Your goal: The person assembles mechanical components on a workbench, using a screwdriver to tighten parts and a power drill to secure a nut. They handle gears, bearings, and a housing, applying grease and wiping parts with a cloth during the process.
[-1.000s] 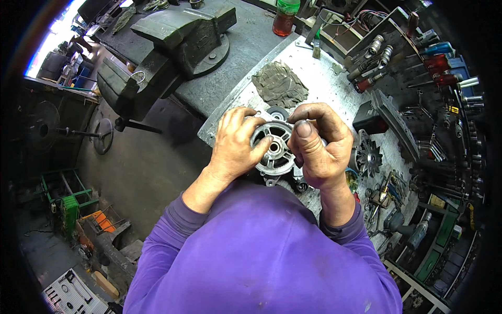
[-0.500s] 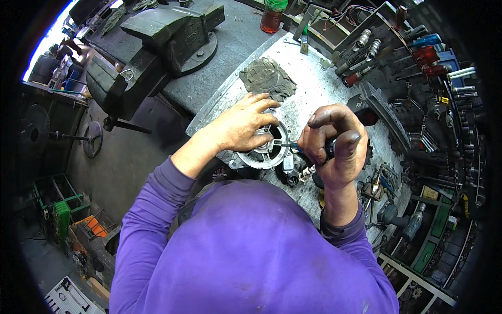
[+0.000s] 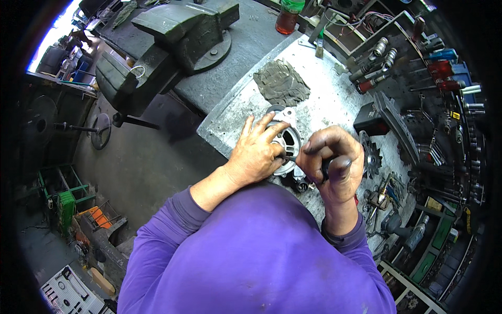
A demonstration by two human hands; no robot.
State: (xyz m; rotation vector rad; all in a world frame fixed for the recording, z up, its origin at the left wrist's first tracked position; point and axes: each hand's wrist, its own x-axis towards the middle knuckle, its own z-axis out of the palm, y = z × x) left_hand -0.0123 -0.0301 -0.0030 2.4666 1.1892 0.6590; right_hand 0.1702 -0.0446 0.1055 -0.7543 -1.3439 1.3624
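A round, pale metal housing (image 3: 296, 137) with openings in its face lies on the worktop. Across its left side rests my left hand (image 3: 258, 152), fingers spread over the rim and thumb beside the opening. My right hand (image 3: 334, 159) is closed around a dark-handled tool, probably a screwdriver (image 3: 291, 158). Its thin shaft points left into the housing, close to my left thumb; the tip is hidden. Just beyond the housing lies a crumpled grey-brown rag (image 3: 281, 82). To the right of my right hand sits a dark finned fan wheel (image 3: 372, 158).
A big bench vise (image 3: 178, 44) stands at the far left. Behind the worktop (image 3: 230, 118) are a brush (image 3: 319, 48) and a bottle of red liquid (image 3: 287, 20). Hand tools (image 3: 439, 68) line the right rack, and small parts and tools (image 3: 386, 194) lie at the near right.
The view has shifted slightly. My left hand has slid nearer to me over the housing, baring its far rim and lug. My right hand keeps hold of the tool.
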